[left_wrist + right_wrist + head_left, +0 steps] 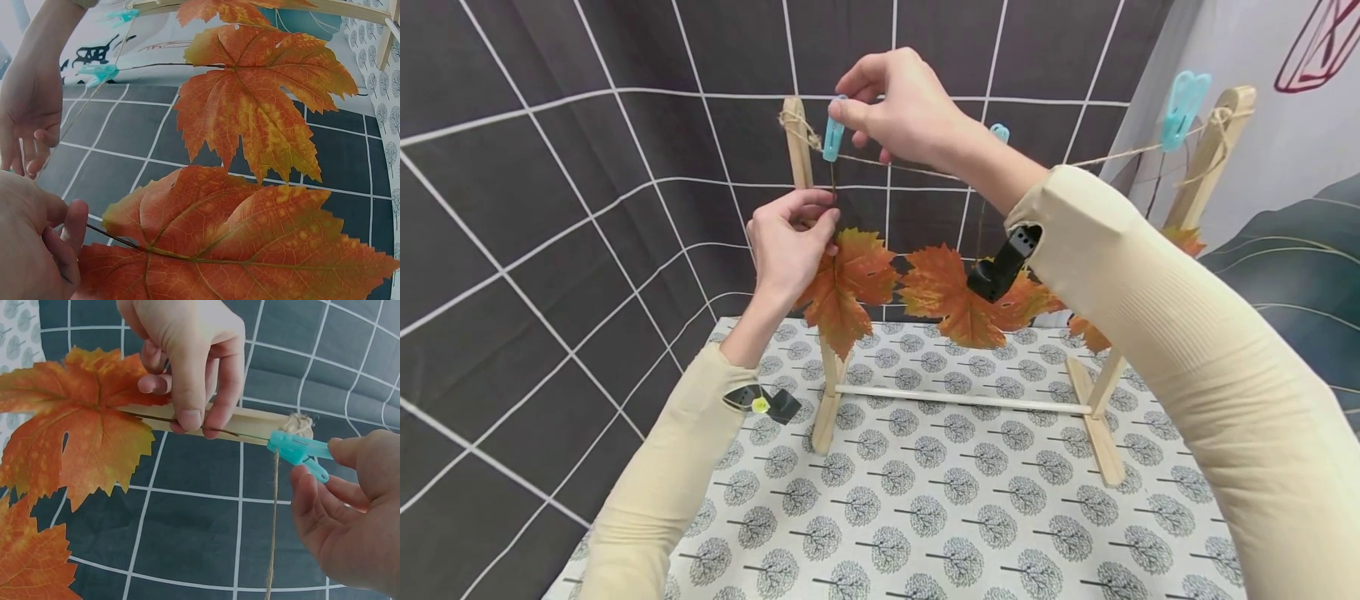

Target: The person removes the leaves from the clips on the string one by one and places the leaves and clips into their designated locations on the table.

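Observation:
My left hand (786,250) pinches the thin brown stem (156,417) of an orange artificial maple leaf (842,292) between thumb and fingertips. Above it, my right hand (917,108) pinches the handles of a light blue clothespin (290,447), thumb on one handle and fingers at the other. The clothespin sits on the twine (273,519) close to the left wooden post (797,150), and the stem's upper end reaches its jaws. In the left wrist view, this leaf (206,244) hangs nearest the camera, below the left fingers.
More maple leaves (955,300) hang from the twine by clothespins, one clothespin (1183,112) near the right post (1206,167). A white rod (962,399) joins the stand's feet on a tree-print tablecloth (925,517). Behind hangs a dark grid-patterned cloth (647,150).

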`<state>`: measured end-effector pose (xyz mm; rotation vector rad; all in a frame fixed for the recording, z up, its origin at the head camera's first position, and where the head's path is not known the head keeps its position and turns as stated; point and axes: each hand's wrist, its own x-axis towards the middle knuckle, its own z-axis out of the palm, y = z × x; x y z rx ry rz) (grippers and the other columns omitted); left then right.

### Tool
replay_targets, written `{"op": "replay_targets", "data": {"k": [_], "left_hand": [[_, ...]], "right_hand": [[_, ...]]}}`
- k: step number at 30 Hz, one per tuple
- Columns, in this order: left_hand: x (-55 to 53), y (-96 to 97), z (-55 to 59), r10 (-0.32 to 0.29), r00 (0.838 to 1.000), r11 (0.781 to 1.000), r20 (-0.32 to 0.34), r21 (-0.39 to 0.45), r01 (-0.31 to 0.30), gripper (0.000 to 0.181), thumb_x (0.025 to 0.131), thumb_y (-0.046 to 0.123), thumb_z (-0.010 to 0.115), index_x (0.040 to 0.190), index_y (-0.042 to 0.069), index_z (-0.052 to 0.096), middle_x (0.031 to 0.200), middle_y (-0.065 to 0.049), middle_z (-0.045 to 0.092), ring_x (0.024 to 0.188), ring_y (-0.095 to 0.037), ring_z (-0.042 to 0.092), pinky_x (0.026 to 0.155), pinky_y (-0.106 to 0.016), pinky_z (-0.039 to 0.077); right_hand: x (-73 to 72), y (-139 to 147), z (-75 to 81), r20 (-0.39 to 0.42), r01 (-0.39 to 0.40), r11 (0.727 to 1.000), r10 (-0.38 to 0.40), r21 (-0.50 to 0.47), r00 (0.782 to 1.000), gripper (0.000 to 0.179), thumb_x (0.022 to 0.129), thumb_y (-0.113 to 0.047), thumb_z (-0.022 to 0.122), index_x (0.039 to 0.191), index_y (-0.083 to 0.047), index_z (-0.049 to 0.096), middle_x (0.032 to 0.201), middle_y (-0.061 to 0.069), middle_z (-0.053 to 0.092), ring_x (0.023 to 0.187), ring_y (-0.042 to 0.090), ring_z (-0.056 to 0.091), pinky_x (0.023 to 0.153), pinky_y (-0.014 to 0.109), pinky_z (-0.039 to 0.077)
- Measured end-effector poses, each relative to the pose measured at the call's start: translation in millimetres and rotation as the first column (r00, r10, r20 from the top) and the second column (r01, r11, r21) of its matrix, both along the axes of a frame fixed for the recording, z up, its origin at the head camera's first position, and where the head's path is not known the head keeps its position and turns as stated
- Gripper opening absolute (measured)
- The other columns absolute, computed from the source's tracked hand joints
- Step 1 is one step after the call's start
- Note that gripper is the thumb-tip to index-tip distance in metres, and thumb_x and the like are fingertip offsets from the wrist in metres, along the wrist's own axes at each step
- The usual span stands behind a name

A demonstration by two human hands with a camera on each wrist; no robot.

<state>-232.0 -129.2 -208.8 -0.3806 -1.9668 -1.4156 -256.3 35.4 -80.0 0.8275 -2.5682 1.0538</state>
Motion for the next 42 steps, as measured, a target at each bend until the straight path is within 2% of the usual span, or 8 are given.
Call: {"op": "replay_targets", "data": {"k": [11, 20, 34, 37, 42], "left_hand": [[-0.6, 1.4, 2.0, -0.009, 1.000, 1.000, -0.008, 0.016, 0.009, 0.016, 0.089, 0.005, 0.073, 0.104, -0.001, 0.076, 0.086, -0.013, 0.073, 0.051, -0.010, 0.062, 0.053, -0.021, 0.055], [-1.1, 1.9, 3.4, -0.009, 1.000, 0.999, -0.007, 0.035, 0.009, 0.016, 0.089, 0.003, 0.072, 0.104, -0.002, 0.076, 0.085, -0.014, 0.073, 0.050, -0.011, 0.062, 0.051, -0.021, 0.054], [-2.6, 4.1, 6.8, 0.012, 0.999, 1.000, -0.030, 0.029, -0.011, 0.015, 0.089, 0.004, 0.073, 0.102, -0.001, 0.076, 0.084, -0.012, 0.073, 0.049, -0.011, 0.060, 0.050, -0.020, 0.053], [-2.7, 5.0, 7.2, 0.011, 0.999, 0.999, -0.031, 0.034, -0.010, 0.014, 0.089, 0.004, 0.072, 0.102, -0.001, 0.076, 0.083, -0.012, 0.072, 0.048, -0.011, 0.060, 0.049, -0.020, 0.053], [-3.4, 6.4, 7.4, 0.018, 0.999, 0.999, -0.038, 0.029, -0.017, 0.014, 0.089, 0.003, 0.072, 0.101, -0.001, 0.076, 0.083, -0.012, 0.073, 0.047, -0.010, 0.059, 0.049, -0.020, 0.052]], "right_hand": [[-1.5, 0.1, 2.0, 0.016, 0.003, 0.999, -0.002, -0.039, 1.000, 0.033, 0.100, -0.024, 0.062, 0.128, -0.006, 0.065, 0.106, 0.005, 0.065, 0.086, 0.014, 0.063, 0.063, 0.022, 0.054], [-2.5, 0.0, 2.2, -0.009, 0.005, 0.999, -0.005, -0.032, 1.000, 0.031, 0.100, -0.025, 0.062, 0.126, -0.007, 0.066, 0.102, 0.003, 0.066, 0.090, 0.015, 0.062, 0.069, 0.026, 0.054], [-3.2, 0.6, 4.3, -0.095, 0.061, 0.998, -0.060, 0.013, 0.994, 0.030, 0.101, -0.028, 0.060, 0.123, -0.010, 0.069, 0.097, 0.003, 0.065, 0.081, 0.010, 0.057, 0.071, 0.024, 0.053], [-3.5, 0.1, 5.4, -0.115, 0.074, 0.997, -0.071, 0.017, 0.991, 0.029, 0.101, -0.028, 0.060, 0.121, -0.010, 0.070, 0.095, 0.002, 0.065, 0.078, 0.010, 0.057, 0.069, 0.023, 0.050], [-3.8, -0.3, 7.0, -0.163, 0.106, 0.994, -0.100, 0.030, 0.982, 0.027, 0.101, -0.027, 0.060, 0.119, -0.011, 0.072, 0.096, -0.001, 0.066, 0.080, 0.009, 0.055, 0.072, 0.020, 0.043]]}}
